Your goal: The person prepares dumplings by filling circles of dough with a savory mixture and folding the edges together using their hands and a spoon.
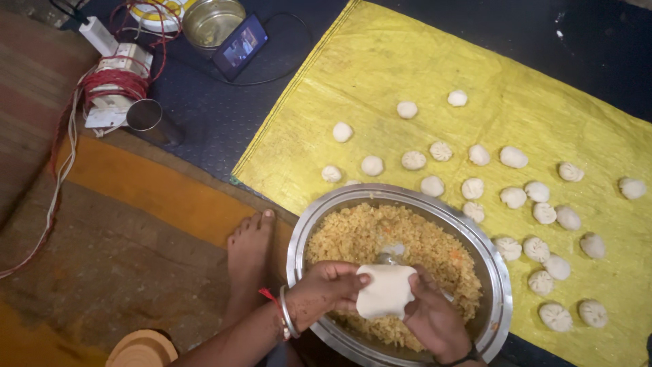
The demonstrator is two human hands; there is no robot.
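Over the steel bowl (499,272), both hands' grips, left hand (326,289) and right hand (435,319), pinch a dough wrapper (385,291).

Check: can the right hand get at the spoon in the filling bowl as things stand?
Probably yes, but not freely. The spoon lies in the filling just beyond the right hand with nothing between them, though both hands are holding the dough wrapper, so the left hand must hold it alone.

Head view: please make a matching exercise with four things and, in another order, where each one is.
Things:
1. dough wrapper
2. metal bowl
3. finished dumplings
4. phone

Places:
A. spread over the yellow sheet
B. between the left hand and right hand
C. on the dark mat, cable attached
D. under the hands, holding the filling

Pairs: 1-B, 2-D, 3-A, 4-C
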